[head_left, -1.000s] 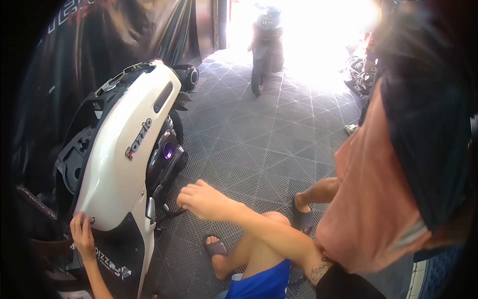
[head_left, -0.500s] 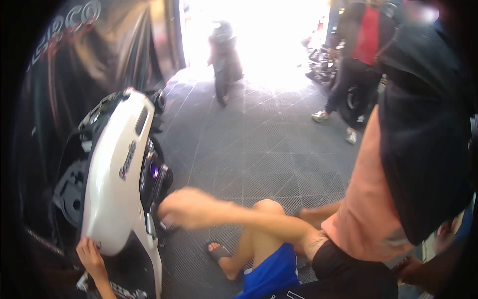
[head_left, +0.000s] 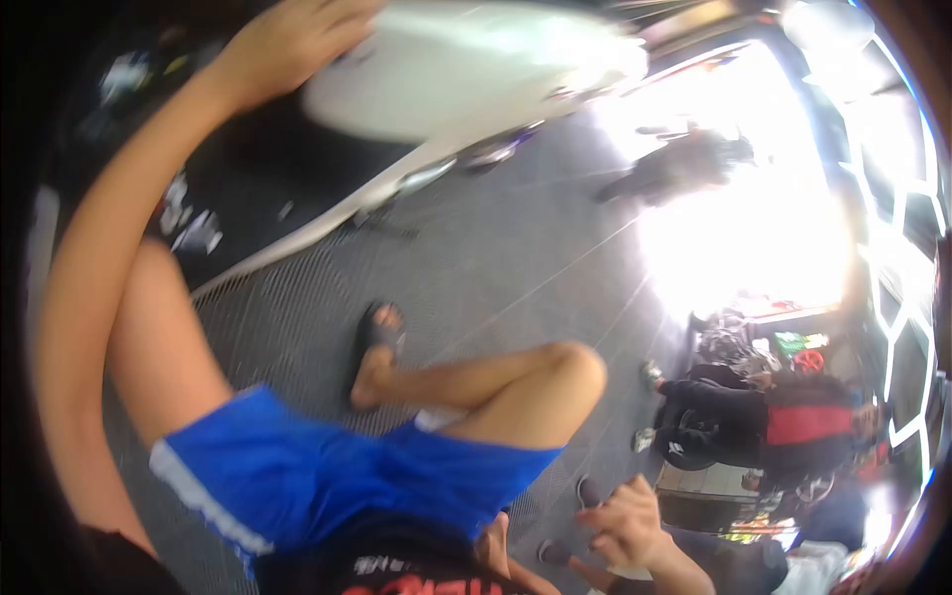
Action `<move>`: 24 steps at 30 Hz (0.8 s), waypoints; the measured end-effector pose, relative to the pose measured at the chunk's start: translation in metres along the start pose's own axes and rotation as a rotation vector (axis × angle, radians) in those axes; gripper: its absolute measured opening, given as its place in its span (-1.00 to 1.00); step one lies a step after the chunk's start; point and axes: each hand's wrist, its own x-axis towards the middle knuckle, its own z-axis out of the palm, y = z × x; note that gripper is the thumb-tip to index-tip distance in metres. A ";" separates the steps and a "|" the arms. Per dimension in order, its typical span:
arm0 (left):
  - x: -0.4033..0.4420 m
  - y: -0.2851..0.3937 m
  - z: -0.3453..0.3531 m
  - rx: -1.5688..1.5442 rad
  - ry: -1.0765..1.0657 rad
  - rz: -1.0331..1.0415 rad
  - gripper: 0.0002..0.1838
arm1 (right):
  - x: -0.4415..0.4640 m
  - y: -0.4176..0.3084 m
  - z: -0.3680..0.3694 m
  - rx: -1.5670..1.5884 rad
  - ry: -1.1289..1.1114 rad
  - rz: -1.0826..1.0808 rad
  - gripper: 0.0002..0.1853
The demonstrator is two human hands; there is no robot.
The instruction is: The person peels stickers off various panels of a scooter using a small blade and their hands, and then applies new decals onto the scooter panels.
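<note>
At the top left, my left hand (head_left: 293,45) lies over the end of a white motor scooter's body panel (head_left: 446,74), its fingers bent around the edge. The fingertips are partly cut off by the frame. Low on the right, my right hand (head_left: 627,526) is raised away from the scooter. Its fingers are loosely curled and somewhat apart, with nothing visible in them. Dark scooter parts (head_left: 248,169) below the white panel are hard to make out. My blue shorts (head_left: 347,471) and bent legs fill the lower middle.
A ribbed dark tile floor (head_left: 476,268) spreads ahead. A parked motorcycle (head_left: 684,164) stands by the bright doorway. One person (head_left: 808,421) in red and black stands on the right near other motorcycles. Another person's dark shoe (head_left: 555,552) is near my right hand.
The view has tilted strongly sideways. My right hand has moved from in front of the scooter to the lower right. My left hand stays on the white panel.
</note>
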 end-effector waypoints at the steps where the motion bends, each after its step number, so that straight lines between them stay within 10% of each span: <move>1: 0.013 0.011 -0.016 0.017 0.029 0.047 -0.69 | 0.007 0.006 0.014 0.081 0.077 0.011 -0.77; 6: 0.035 -0.012 -0.030 -0.009 0.112 0.097 -0.76 | 0.155 0.031 0.029 0.372 0.229 -0.005 -0.83; 11: 0.019 -0.030 -0.023 -0.005 0.094 0.089 -0.63 | 0.315 0.010 0.045 -0.033 -0.229 -0.478 -0.82; 16: 0.025 -0.030 -0.024 -0.021 0.093 0.104 -0.61 | 0.373 0.013 0.117 -0.434 -0.721 -0.575 -0.85; 24: 0.038 -0.024 -0.031 -0.034 0.048 0.036 -0.68 | 0.368 -0.020 0.116 -0.369 -0.789 -0.788 -0.89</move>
